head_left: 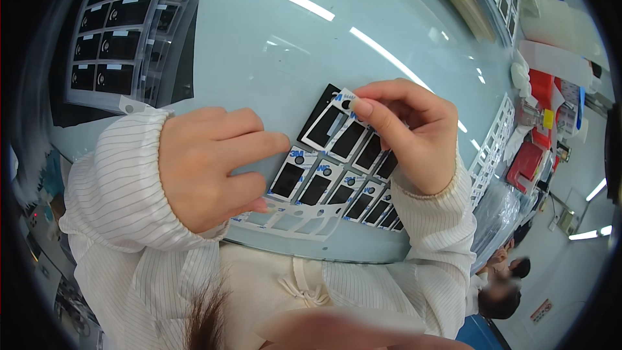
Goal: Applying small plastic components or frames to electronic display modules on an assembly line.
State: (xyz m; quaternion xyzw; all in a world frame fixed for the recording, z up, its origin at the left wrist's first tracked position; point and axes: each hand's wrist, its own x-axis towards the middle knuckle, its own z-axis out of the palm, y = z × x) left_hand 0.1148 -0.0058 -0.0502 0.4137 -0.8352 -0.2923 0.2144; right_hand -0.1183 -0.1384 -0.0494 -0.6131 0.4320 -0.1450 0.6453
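Pinching wht frame (341,99) edge, R fingers (381,116); tabletop (249,68) room fwd.

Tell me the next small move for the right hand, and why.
Probably ease the white frame slightly left, squaring it with the black plate: the right hand pinches the frame's upper end, and a dark strip of plate shows beyond its left edge.
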